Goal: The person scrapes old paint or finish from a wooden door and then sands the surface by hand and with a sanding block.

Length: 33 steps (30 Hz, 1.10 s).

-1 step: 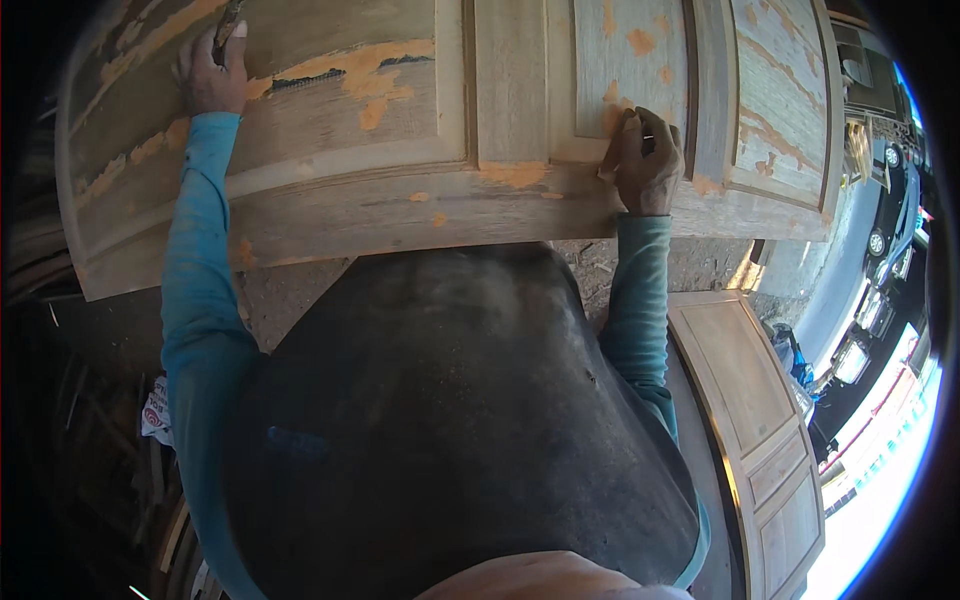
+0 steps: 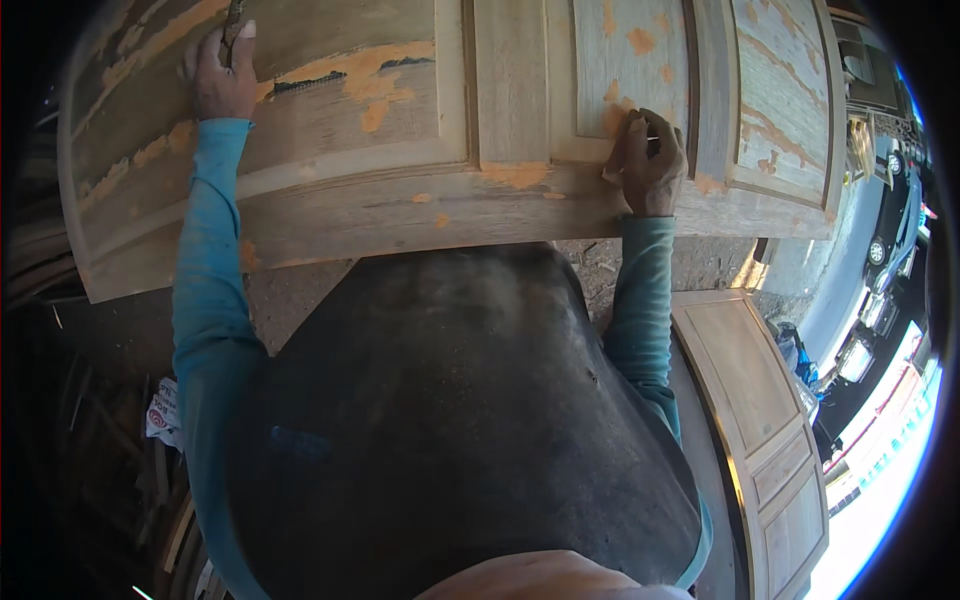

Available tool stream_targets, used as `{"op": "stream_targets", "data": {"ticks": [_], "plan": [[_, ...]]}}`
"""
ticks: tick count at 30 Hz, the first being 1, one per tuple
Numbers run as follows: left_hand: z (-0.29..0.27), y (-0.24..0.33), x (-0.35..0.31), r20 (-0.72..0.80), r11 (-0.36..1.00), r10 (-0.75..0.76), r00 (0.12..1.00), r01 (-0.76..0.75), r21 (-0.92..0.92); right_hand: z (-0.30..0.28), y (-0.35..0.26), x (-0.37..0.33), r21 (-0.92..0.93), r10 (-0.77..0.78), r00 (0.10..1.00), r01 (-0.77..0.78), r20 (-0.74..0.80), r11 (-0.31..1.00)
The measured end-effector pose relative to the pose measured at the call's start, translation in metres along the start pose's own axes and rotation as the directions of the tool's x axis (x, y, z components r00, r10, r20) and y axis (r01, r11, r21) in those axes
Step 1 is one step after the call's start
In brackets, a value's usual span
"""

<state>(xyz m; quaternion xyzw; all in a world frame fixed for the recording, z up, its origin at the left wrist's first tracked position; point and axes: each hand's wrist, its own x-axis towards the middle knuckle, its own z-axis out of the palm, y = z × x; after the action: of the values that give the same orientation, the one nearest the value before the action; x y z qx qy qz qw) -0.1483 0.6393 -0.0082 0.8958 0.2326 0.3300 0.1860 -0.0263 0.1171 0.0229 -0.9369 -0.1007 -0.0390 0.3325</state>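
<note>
A panelled wooden door lies across in front of me, with orange filler patches smeared over it. Dark gaps show along one filler streak on the left panel. Over that panel, my left hand grips a narrow, dark, stick-like tool, whose far end runs out of the picture. My right hand is at the raised panel right of the middle, beside an orange patch. Its fingers are curled and pinched together; whatever they hold, if anything, is hidden.
Another panelled wooden door lies at the lower right. Timber pieces and a white printed bag are in the shadow at the left. Beyond, on the right, parked vehicles stand by a road.
My left hand has shifted slightly to the right and nearer, with the dark tool still in it. The right hand has hardly moved.
</note>
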Motion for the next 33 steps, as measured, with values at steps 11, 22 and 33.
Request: {"op": "stream_targets", "data": {"ticks": [11,22,33], "plan": [[0.041,0.249,-0.101,0.494,0.456,0.179,0.851,0.373,-0.808,0.011,0.006,-0.011,0.233,0.101,0.987,-0.070,-0.123,0.970],[0.079,0.283,-0.105,0.330,0.734,0.410,0.850,-0.093,-0.672,0.011,0.015,-0.015,0.213,0.115,0.976,-0.074,-0.184,0.974],[0.071,0.311,-0.100,0.292,0.754,0.492,0.820,-0.234,-0.614,0.012,0.015,-0.015,0.233,0.175,0.969,-0.132,-0.175,0.963]]}}
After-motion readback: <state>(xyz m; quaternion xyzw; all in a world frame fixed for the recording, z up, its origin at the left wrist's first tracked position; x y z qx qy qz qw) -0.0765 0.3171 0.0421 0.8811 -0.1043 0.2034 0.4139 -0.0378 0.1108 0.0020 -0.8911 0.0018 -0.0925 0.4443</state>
